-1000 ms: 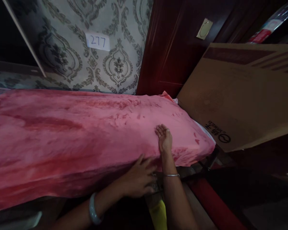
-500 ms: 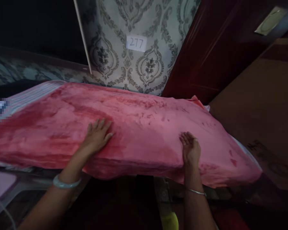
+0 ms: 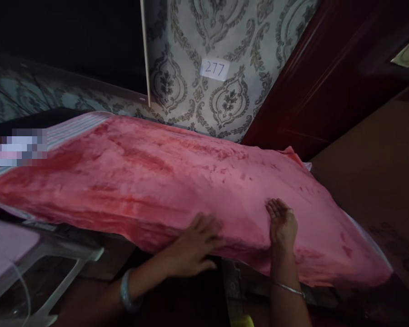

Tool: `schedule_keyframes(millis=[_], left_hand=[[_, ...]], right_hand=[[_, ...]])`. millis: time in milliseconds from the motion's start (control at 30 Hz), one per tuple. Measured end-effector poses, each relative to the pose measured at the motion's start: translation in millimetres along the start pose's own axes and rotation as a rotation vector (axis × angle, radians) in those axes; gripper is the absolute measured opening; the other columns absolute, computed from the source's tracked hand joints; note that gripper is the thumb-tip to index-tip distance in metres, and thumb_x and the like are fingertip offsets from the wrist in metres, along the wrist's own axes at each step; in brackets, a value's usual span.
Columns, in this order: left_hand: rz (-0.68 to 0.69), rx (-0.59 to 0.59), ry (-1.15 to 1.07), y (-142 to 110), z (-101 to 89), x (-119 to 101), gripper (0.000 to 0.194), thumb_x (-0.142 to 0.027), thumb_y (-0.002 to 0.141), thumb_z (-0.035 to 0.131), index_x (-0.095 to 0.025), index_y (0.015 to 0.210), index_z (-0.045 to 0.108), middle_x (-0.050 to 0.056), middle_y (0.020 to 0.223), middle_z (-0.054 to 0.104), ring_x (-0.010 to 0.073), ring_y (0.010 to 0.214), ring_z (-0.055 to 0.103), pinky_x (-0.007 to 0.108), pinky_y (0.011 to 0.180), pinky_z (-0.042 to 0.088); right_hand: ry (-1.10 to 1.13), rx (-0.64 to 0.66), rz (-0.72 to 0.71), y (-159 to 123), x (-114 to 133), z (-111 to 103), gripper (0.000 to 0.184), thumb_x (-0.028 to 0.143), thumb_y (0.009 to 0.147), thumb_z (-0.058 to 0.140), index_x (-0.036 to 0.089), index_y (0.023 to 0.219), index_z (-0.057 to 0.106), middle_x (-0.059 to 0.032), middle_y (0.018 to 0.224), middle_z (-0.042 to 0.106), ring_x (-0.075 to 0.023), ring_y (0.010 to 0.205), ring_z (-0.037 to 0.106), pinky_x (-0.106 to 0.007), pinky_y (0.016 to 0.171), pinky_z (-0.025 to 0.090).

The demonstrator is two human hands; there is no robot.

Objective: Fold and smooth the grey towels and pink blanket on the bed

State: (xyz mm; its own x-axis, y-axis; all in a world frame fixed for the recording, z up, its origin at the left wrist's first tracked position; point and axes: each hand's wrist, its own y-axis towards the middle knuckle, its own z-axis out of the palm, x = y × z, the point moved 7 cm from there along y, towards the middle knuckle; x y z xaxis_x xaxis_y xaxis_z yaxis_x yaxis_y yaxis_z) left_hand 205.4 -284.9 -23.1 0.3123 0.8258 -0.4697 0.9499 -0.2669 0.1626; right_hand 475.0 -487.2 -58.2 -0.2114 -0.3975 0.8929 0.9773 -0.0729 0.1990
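Observation:
A pink and red plush cloth [image 3: 150, 168] lies spread over a long flat surface, its front edge hanging down. My left hand [image 3: 194, 247] is over the cloth's front edge, slightly blurred, with fingers apart and nothing in it. Whether it touches the cloth I cannot tell. My right hand [image 3: 282, 222] rests on the cloth further right, little-finger side down, palm turned inward and fingers stretched out, holding nothing. Beyond the cloth's left end shows a striped cloth [image 3: 78, 127].
A dark screen [image 3: 64, 41] is behind on the left. A paper marked 277 [image 3: 214, 69] is on the patterned wall. A dark red door [image 3: 303, 91] and a large cardboard box [image 3: 378, 168] stand at the right. A pale plastic stool [image 3: 68, 259] is at lower left.
My left hand has moved from the middle of the cloth right and toward me, to its front edge. My right hand keeps about the same place on the cloth. The view has shifted left.

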Motion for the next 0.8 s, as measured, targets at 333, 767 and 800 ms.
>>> schedule_keyframes(millis=[333, 767, 800], left_hand=[[-0.431, -0.481, 0.077, -70.4, -119.7, 93.7, 0.046, -0.046, 0.103, 0.041, -0.024, 0.137, 0.062, 0.009, 0.147, 0.062, 0.0222, 0.140, 0.054, 0.046, 0.120, 0.044], [-0.813, -0.313, 0.563, -112.5, -94.7, 143.3, 0.059, -0.051, 0.101, 0.047, -0.023, 0.153, 0.050, 0.014, 0.165, 0.038, 0.0405, 0.154, 0.030, 0.068, 0.123, 0.026], [-0.749, -0.310, 0.526, -102.4, -84.5, 133.0, 0.059, -0.052, 0.101, 0.048, -0.025, 0.153, 0.050, 0.013, 0.166, 0.037, 0.0408, 0.155, 0.028, 0.068, 0.124, 0.024]], right_hand=[[-0.026, -0.015, 0.045, -0.1, -3.3, -6.7, 0.040, 0.051, 0.083, 0.060, 0.016, 0.099, 0.069, -0.0132, 0.109, 0.068, -0.0265, 0.105, 0.068, -0.060, 0.113, 0.042], [-0.057, -0.009, 0.027, -4.3, -1.0, -3.7, 0.040, 0.051, 0.084, 0.057, 0.016, 0.099, 0.067, -0.0119, 0.107, 0.069, -0.0259, 0.107, 0.068, -0.060, 0.114, 0.042], [-0.059, -0.015, 0.030, -4.2, -1.4, -4.0, 0.039, 0.051, 0.084, 0.057, 0.016, 0.099, 0.068, -0.0115, 0.106, 0.069, -0.0258, 0.107, 0.068, -0.060, 0.115, 0.042]])
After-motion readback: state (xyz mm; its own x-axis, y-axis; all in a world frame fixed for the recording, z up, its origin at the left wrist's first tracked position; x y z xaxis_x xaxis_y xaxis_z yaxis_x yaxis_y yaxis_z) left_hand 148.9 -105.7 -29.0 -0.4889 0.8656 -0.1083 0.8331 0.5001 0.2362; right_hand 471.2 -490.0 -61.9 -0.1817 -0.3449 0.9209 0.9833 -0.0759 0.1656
